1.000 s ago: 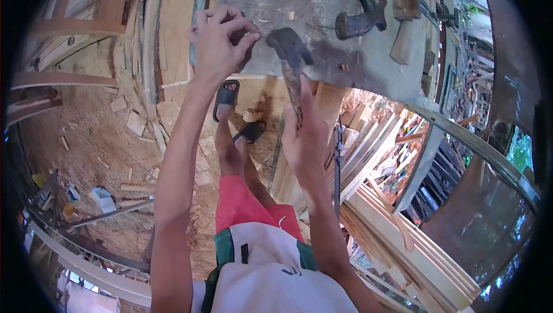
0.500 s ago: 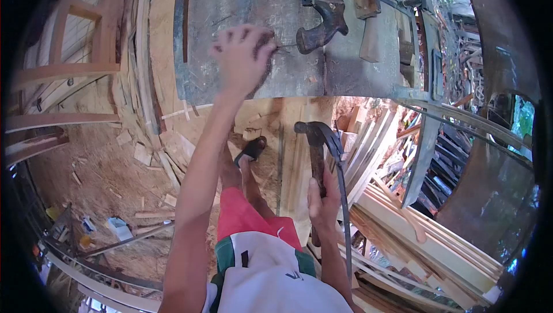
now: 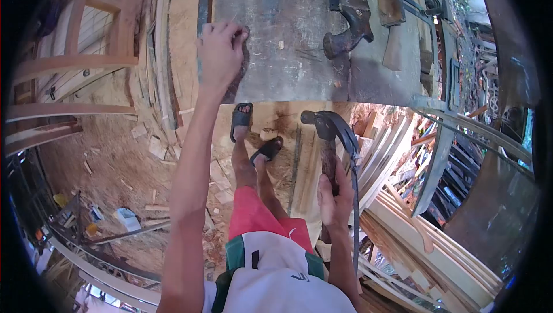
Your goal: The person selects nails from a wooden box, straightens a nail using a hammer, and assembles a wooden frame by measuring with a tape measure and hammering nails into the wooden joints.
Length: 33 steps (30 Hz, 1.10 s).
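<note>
My right hand (image 3: 337, 198) is wrapped round the handle of a claw hammer (image 3: 326, 127), held upright in front of the bench with its dark metal head at the top. Over the left part of the worn grey workbench (image 3: 276, 77) is my left hand (image 3: 222, 54), its fingers curled and drawn together. Whatever they pinch, if anything, is too small to make out. A few thin nails (image 3: 309, 55) lie on the bench, to the right of that hand. Beside them rests a handsaw (image 3: 350, 25) with a dark, worn handle.
Wooden blocks (image 3: 390, 2) lie on the bench's right side. Long planks (image 3: 426, 238) are stacked at the lower right. Wooden frames (image 3: 75, 62) stand at the left. Sawdust and offcuts (image 3: 156, 147) cover the floor around my sandalled feet.
My left hand has moved left, away from the nails, and its spread fingers have drawn together. The hammer stays in my right hand. The view has shifted slightly.
</note>
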Available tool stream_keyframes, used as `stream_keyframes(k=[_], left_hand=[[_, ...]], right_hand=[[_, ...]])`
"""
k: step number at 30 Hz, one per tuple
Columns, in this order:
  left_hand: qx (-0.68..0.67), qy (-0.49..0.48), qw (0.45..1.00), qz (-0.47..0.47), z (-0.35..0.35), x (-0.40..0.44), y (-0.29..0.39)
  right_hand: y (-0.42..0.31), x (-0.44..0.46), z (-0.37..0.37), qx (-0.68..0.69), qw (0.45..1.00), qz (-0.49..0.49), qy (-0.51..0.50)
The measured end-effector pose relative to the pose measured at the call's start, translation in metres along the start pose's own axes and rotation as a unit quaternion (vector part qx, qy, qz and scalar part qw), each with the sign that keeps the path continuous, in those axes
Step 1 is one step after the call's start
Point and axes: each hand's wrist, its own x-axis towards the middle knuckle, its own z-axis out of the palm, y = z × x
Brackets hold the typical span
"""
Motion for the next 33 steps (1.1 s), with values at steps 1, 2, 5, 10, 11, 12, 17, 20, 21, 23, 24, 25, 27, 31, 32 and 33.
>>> stream_keyframes(k=[1, 2, 5, 10, 11, 12, 17, 20, 21, 23, 24, 25, 27, 31, 32, 33], left_hand=[[0.007, -0.007, 1.0, 0.01, -0.004, -0.013, 0.006], [0.014, -0.016, 1.0, 0.02, -0.008, -0.026, 0.011], [-0.014, -0.044, 0.999, 0.008, -0.023, -0.047, 0.018], [-0.039, -0.017, 0.998, -0.039, -0.024, -0.052, 0.01], [-0.055, 0.013, 0.99, -0.126, -0.019, -0.05, 0.011], [-0.07, 0.044, 0.974, -0.211, -0.014, -0.047, 0.01], [-0.135, -0.001, 0.96, -0.244, 0.0, -0.042, -0.001], [-0.172, -0.024, 0.956, -0.238, -0.003, -0.047, -0.005], [-0.203, -0.03, 0.951, -0.231, -0.004, -0.049, -0.005], [-0.219, -0.029, 0.952, -0.211, -0.005, -0.051, -0.007], [-0.234, -0.028, 0.953, -0.19, -0.005, -0.053, -0.008], [-0.233, -0.029, 0.953, -0.192, -0.005, -0.053, -0.009], [-0.182, -0.04, 0.961, -0.205, -0.004, -0.054, -0.009], [-0.165, -0.037, 0.962, -0.216, -0.01, -0.052, 0.0], [-0.171, -0.036, 0.96, -0.219, -0.012, -0.051, 0.003], [-0.177, -0.035, 0.958, -0.222, -0.013, -0.051, 0.005]], right_hand=[[0.0, 0.003, 0.002, -0.021, 0.998, -0.051, -0.006], [-0.003, 0.005, 0.004, -0.032, 0.997, -0.074, -0.008], [-0.025, 0.009, 0.012, -0.04, 0.994, -0.102, -0.012], [-0.037, 0.023, 0.018, -0.066, 0.985, -0.159, -0.011], [-0.037, 0.026, 0.018, -0.086, 0.978, -0.19, -0.006], [-0.037, 0.028, 0.019, -0.087, 0.978, -0.19, -0.006], [-0.047, 0.038, 0.022, -0.071, 0.984, -0.162, -0.007], [-0.056, 0.043, 0.024, -0.088, 0.978, -0.188, 0.006], [-0.059, 0.044, 0.024, -0.092, 0.977, -0.193, 0.009], [-0.068, 0.046, 0.026, -0.09, 0.981, -0.174, 0.005], [-0.072, 0.047, 0.027, -0.089, 0.982, -0.167, 0.003], [-0.074, 0.049, 0.028, -0.099, 0.978, -0.183, -0.001], [-0.082, 0.052, 0.03, -0.112, 0.974, -0.196, -0.005], [-0.1, 0.055, 0.04, -0.18, 0.941, -0.285, 0.002], [-0.102, 0.056, 0.043, -0.175, 0.935, -0.308, 0.0], [-0.103, 0.057, 0.045, -0.176, 0.935, -0.307, -0.002]])
